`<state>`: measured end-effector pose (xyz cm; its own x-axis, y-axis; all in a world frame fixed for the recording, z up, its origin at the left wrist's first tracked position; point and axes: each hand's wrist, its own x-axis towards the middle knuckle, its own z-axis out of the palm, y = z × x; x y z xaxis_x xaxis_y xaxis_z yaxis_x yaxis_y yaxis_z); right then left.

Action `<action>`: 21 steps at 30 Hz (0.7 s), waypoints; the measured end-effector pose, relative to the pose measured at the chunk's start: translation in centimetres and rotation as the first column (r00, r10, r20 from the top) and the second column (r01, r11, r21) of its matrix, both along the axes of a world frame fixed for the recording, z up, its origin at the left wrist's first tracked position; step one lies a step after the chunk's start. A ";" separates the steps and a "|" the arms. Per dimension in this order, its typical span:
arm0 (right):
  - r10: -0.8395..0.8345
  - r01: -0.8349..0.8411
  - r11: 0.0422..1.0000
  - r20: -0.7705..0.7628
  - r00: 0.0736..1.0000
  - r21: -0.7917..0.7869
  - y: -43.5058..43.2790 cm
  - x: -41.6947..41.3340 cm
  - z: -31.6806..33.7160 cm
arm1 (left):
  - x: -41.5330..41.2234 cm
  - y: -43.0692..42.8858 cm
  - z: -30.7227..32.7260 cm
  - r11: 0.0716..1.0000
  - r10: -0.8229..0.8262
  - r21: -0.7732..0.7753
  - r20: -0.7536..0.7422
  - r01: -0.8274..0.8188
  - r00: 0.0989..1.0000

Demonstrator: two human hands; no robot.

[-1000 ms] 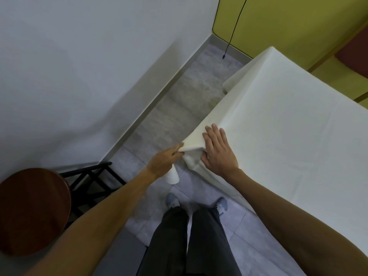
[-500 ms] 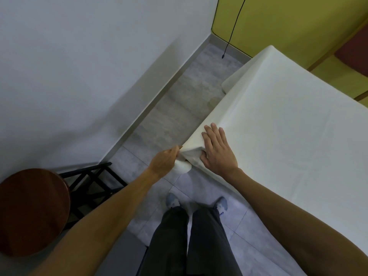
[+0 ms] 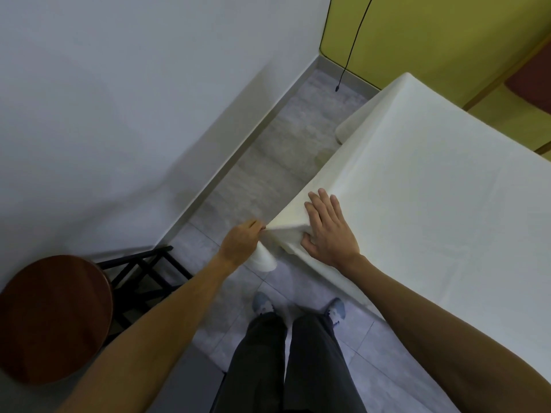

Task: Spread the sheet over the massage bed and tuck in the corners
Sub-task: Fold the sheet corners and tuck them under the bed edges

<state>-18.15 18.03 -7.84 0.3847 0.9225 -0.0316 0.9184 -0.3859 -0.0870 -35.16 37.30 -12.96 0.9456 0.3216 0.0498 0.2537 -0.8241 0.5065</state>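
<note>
- Sheet (image 3: 432,219) lies smooth over the top of the massage bed (image 3: 346,129) and hangs down its near side, so spreading looks done
- The bed's near corner is mid-tuck: the left hand (image 3: 240,244) pinches the loose flap just off it, while the right hand (image 3: 329,234) presses flat on it, fingers straight
- Whether the other corners are tucked I cannot tell
- Grey tiled floor (image 3: 283,162) runs beside the bed, with a white wall (image 3: 119,99) beyond and a round wooden stool (image 3: 50,317) well apart from the near corner

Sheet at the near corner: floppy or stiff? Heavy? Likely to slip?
Likely floppy: the sheet folds and puckers where the left hand pinches it, and a loose end droops below that hand. Probably light: a pinch alone holds the flap up. It may slide when pulled, since the right hand presses flat on the corner, seemingly to anchor it.
</note>
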 end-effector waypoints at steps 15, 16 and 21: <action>0.037 -0.034 0.995 -0.024 0.999 0.099 -0.2 0.5 -0.8 | 7.8 2.9 -1.0 0.981 -0.142 -0.153 -0.154 0.118 0.978; 0.036 -0.033 0.994 -0.026 0.999 0.107 -0.2 0.5 -1.0 | 8.9 3.1 -1.0 0.979 -0.159 -0.152 -0.148 0.136 0.976; 0.015 0.000 0.985 -0.084 0.996 0.174 -0.4 0.7 -1.2 | 14.3 2.6 -1.3 0.963 -0.270 -0.050 -0.211 0.265 0.939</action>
<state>-17.43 17.67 -8.99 0.3809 0.9195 0.0975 0.9075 -0.3515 -0.2301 -20.91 39.90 -14.22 0.9845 0.0539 -0.1669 0.1292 -0.8663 0.4826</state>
